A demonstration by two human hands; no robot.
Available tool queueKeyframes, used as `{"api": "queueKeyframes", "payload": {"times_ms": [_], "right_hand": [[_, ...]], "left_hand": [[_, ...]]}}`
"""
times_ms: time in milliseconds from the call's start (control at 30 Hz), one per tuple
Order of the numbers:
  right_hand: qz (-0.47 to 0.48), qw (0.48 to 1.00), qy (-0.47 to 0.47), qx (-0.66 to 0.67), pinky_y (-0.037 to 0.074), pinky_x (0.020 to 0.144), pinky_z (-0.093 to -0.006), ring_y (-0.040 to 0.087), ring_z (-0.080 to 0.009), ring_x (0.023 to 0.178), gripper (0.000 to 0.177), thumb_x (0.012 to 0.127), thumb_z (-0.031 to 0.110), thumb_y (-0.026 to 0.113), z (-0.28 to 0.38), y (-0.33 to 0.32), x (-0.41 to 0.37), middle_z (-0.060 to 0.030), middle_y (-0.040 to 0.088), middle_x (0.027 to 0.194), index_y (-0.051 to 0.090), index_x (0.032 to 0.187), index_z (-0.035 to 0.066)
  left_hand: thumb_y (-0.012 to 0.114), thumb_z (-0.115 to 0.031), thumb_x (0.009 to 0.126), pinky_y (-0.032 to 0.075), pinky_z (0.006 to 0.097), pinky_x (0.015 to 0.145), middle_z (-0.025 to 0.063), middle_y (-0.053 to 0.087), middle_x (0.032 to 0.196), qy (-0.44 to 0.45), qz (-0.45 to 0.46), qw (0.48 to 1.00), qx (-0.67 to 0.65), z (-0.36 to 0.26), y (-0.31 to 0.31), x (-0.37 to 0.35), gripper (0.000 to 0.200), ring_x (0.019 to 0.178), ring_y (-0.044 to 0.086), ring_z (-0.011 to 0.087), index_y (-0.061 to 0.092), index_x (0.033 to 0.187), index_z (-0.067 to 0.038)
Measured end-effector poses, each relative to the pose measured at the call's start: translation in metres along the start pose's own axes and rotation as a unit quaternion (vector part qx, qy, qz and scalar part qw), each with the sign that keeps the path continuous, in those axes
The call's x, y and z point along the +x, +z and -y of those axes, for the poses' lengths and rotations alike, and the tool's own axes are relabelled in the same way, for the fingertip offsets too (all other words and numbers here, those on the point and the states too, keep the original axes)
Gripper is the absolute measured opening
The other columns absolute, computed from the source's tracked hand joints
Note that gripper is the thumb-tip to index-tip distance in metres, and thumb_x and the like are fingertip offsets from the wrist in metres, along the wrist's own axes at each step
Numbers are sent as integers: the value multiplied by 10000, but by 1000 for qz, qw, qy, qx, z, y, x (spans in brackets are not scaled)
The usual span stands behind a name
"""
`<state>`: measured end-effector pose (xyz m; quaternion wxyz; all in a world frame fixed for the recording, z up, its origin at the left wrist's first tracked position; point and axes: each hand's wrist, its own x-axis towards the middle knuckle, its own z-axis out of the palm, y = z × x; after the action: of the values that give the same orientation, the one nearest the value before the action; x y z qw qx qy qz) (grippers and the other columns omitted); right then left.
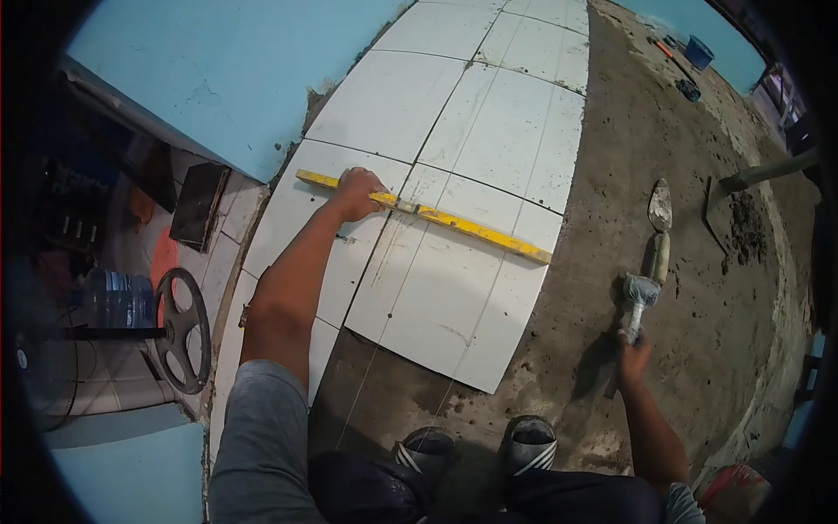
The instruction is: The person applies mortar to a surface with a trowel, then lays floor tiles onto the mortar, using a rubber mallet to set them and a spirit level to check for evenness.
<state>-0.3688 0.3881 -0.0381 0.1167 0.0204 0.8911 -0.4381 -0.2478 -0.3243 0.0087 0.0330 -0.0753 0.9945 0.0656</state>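
A yellow spirit level (476,229) lies across the white floor tiles (436,297). My left hand (356,194) is closed around it left of its middle vial. Down at the right, my right hand (633,356) grips a mallet (642,291) by its handle; its head looks wrapped in plastic, so the head's material cannot be seen. Just beyond the mallet, a trowel (661,205) lies on the grey mortar bed with its handle towards me. Two thin strings (358,397) run lengthwise over the tiles and the bare floor near my feet.
A shovel or hoe (755,175) stands in mortar at the right. Farther off are a blue bucket (698,52) and an orange-handled tool (663,48). At left are a light blue wall (218,79), a steering-wheel-like handwheel (182,330) and a water jug (118,299). My sandals (531,441) stand on mortar.
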Motion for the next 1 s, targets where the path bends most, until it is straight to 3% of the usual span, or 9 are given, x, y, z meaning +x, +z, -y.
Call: {"api": "queueKeyframes", "payload": {"times_ms": [100,200,300,400,433,667,767,967,1000], "right_hand": [[-4,1000,31,5,504,923,-389,637,-236,1006,468,995,153,704,5,-9,-3,-163,698,1158,580,1370,-97],[2,999,43,5,493,973,-399,656,-258,1055,456,992,145,706,5,-11,4,-184,709,1179,591,1360,-99],[2,999,46,16,494,979,-408,658,-260,1063,463,992,153,707,11,-9,5,-185,710,1184,591,1362,-100],[9,998,59,18,496,980,-412,661,-263,1071,473,995,168,707,16,-5,7,-190,711,1193,589,1367,-100],[8,998,63,13,497,978,-412,662,-265,1072,477,996,174,707,17,-5,6,-192,712,1192,589,1369,-100],[-11,999,34,6,496,979,-419,666,-281,1055,493,1000,190,704,8,2,3,-207,710,1179,581,1374,-106],[3,997,73,2,505,956,-419,666,-282,1035,489,1003,191,702,24,6,-2,-204,706,1175,578,1367,-111],[12,996,71,48,518,859,-400,656,-241,949,444,996,177,713,28,26,3,-176,704,1110,596,1321,-102],[9,998,50,47,509,780,-382,636,-213,868,410,999,175,705,25,29,3,-150,696,1057,607,1293,-93]], "left_hand": [[886,-328,750,378,489,1142,60,715,1193,-4,20,1000,-12,0,-1,1,330,1228,576,305,826,1055,-215],[887,-334,761,331,509,1202,88,635,1373,-49,54,997,10,-12,-8,-3,543,1390,480,345,745,1275,-230],[894,-294,771,252,541,1264,113,495,1542,-106,-62,992,13,-28,-11,-20,782,1526,327,394,574,1480,-224],[901,-237,774,205,560,1291,136,408,1607,-123,-95,988,-16,-38,-22,-46,904,1578,226,415,457,1560,-197],[881,-166,785,230,564,1281,152,428,1586,-103,-142,983,-48,-42,-22,-61,817,1560,268,414,510,1512,-152],[752,-96,868,269,561,1254,152,489,1530,-51,-144,988,-30,-93,-24,-172,519,1515,356,400,634,1373,-103],[723,-94,878,304,547,1220,141,527,1490,-48,-152,986,-51,-113,-17,-214,453,1486,403,378,670,1328,-105],[728,-79,870,368,504,1137,113,623,1396,-83,-179,973,-123,-161,-6,-267,365,1386,520,363,720,1234,-88],[730,-80,869,371,501,1133,111,625,1391,-87,-178,971,-137,-168,-5,-272,361,1380,524,360,722,1229,-88]]}}
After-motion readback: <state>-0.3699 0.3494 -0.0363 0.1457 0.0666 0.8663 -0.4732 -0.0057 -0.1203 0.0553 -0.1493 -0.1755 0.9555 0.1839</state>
